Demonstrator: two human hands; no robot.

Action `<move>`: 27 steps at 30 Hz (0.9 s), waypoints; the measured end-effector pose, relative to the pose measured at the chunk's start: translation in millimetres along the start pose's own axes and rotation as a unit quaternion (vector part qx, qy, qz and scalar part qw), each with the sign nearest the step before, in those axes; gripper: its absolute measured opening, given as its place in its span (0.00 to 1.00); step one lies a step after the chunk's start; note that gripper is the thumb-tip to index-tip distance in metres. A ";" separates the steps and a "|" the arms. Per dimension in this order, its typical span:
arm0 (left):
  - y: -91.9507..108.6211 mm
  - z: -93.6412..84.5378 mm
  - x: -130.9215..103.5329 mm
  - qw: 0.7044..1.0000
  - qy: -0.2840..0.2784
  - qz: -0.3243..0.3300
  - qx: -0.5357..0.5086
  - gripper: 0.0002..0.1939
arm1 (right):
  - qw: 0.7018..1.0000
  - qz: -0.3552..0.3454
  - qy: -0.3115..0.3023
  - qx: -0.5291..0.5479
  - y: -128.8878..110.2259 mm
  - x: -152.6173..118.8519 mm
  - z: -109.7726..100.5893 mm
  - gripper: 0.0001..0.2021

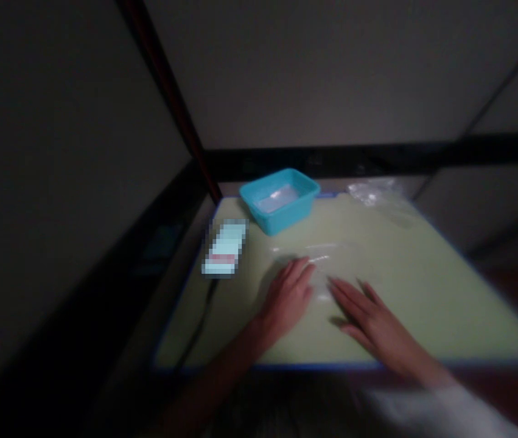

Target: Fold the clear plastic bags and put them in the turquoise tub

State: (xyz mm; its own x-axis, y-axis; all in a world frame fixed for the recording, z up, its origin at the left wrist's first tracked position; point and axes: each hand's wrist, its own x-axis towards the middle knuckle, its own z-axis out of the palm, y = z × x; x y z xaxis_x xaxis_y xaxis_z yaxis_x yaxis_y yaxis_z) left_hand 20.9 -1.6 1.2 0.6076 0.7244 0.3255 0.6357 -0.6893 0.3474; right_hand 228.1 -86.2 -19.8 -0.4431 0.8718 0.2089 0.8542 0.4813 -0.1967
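On the pale yellow-green tabletop (423,304) lies a clear, shiny plastic piece (327,258), flat and hard to make out; it looks like a bag or film. My left hand (288,292) rests at its left side, palm down, fingers stretched out. From the right, my right hand (363,313) reaches to the plastic's near right edge with its fingers extended and the thumb apart. Neither hand grips anything. Whether the fingertips press on the plastic or on the table beside it, I cannot tell.
A turquoise plastic basket (281,207) with something pale and shiny inside stands at the back. Left of it lies a lit, pixelated phone (226,248) with a dark cable (199,325). Crumpled clear plastic (372,191) sits at the back right. Walls (322,79) close off the back and left.
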 end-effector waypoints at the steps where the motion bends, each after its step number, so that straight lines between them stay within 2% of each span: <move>1: 3.7 -2.1 -4.6 1.000 -0.014 0.014 0.003 0.20 | 1.000 0.003 0.005 0.002 0.6 -1.1 -0.2 0.31; 5: 16.3 -3.9 -24.7 0.993 -0.096 0.061 0.005 0.28 | 1.000 0.005 0.010 -0.004 3.8 -6.0 0.5 0.32; 9: 18.4 0.3 -35.9 0.985 -0.156 0.074 0.012 0.33 | 1.000 -0.001 -0.004 -0.016 5.5 -9.8 0.6 0.31; 20: 17.3 3.2 -39.8 0.984 -0.153 0.090 0.002 0.30 | 1.000 -0.028 -0.012 0.003 -8.5 -6.5 -4.8 0.34; 27: 12.5 0.0 -38.2 0.986 -0.144 0.080 0.020 0.29 | 0.999 -0.028 -0.021 0.008 -6.6 -10.2 -3.1 0.34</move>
State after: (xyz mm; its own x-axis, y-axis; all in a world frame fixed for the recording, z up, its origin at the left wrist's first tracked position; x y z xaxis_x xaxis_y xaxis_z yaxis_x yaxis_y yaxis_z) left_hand 5.7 -37.8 -6.9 0.8079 0.5795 0.1074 0.5362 -0.7983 0.2742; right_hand 227.8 -98.5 -17.6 -0.5017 0.8461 0.1801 0.8233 0.5309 -0.2007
